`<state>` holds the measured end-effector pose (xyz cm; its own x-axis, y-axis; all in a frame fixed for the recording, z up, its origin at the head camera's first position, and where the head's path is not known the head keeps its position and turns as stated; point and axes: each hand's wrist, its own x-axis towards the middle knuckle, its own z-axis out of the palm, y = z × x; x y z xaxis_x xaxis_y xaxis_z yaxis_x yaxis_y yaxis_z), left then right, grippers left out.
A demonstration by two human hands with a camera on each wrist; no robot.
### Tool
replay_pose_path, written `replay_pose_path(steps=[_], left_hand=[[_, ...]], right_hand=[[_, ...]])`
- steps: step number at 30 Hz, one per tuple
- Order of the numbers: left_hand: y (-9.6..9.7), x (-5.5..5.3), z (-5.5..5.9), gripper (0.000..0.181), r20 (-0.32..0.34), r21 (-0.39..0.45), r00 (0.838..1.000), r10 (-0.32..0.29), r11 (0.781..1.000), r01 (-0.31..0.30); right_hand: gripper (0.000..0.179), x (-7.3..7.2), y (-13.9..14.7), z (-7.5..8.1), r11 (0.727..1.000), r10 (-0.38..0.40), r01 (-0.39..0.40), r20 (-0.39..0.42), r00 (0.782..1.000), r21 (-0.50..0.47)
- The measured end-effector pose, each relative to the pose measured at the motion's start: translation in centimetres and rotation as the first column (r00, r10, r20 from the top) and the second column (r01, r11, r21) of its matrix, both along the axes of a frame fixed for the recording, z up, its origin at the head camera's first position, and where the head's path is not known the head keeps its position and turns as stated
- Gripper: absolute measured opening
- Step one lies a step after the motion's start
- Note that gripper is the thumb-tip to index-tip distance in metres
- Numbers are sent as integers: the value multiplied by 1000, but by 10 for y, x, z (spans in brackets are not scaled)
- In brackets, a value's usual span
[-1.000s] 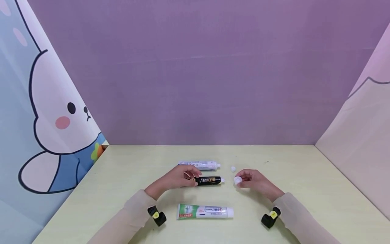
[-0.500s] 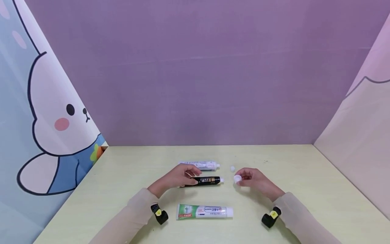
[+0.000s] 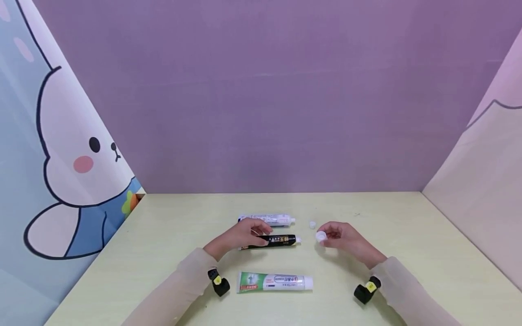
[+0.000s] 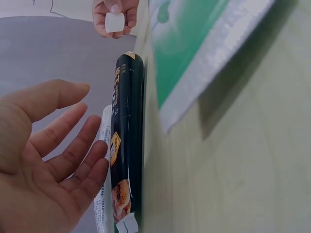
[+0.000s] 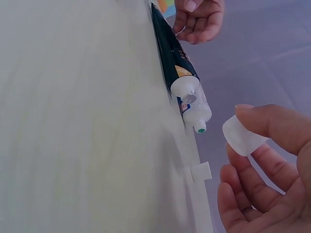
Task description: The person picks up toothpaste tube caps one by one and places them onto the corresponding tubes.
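Observation:
My right hand (image 3: 341, 237) pinches a white toothpaste cap (image 5: 241, 136) between thumb and fingers, held above the table with its opening toward the head camera. A black toothpaste tube (image 3: 281, 240) lies across the table with its uncapped white nozzle (image 3: 298, 240) pointing right. Over its left end hovers my left hand (image 4: 58, 150), thumb and fingers spread apart and relaxed, with nothing gripped; in the left wrist view the fingertips overlap the tube's edge. Behind the black tube lies a white toothpaste tube (image 3: 277, 220), also uncapped, partly hidden by the left hand.
A smaller white cap (image 3: 312, 224) stands on the table (image 3: 183, 217) just right of the white tube's nozzle. Nearer the front lies a green-and-white toothpaste tube (image 3: 275, 282) with its cap on. A purple backdrop (image 3: 277, 99) rises behind the table's far edge.
My left hand has shifted slightly right along the black tube, its fingers looser. The right hand, still pinching the cap, has moved a little up and right.

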<state>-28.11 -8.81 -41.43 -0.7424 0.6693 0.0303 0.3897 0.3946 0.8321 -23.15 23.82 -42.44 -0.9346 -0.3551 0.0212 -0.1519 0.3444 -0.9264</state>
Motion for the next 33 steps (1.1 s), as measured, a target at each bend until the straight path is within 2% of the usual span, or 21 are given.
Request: replay_pose_path(steps=[13, 21, 33], left_hand=[[4, -2, -4, 27, 42, -3, 997, 57, 998, -57], [6, -5, -10, 28, 14, -45, 998, 68, 997, -67], [10, -9, -13, 39, 11, -110, 996, 86, 990, -84]], right_hand=[[35, 2, 1, 2, 999, -38, 38, -13, 999, 21], [36, 4, 1, 2, 1000, -28, 29, -27, 999, 12], [37, 4, 1, 4, 1000, -11, 11, -29, 1000, 4]])
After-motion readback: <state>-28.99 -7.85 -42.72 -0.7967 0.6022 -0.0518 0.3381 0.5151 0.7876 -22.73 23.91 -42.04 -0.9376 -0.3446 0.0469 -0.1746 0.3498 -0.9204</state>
